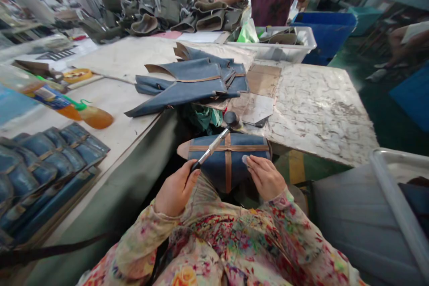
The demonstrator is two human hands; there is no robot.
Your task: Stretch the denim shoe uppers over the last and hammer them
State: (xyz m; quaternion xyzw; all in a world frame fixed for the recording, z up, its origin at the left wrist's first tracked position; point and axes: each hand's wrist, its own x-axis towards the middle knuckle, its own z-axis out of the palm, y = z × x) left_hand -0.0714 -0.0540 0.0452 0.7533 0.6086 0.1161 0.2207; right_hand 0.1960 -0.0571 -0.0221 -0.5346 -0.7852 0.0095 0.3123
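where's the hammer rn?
Centre of the head view: the hammer is gripped by the left hand, its head over the far edge of the blue shoe upper that the right hand touches.

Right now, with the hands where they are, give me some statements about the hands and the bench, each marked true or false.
1. The left hand grips a hammer. True.
2. The right hand holds scissors. False: it rests on the blue piece with tan straps.
3. A stack of blue pieces lies on the table. True.
4. The bottle with orange liquid stands upright. False: it lies on its side.
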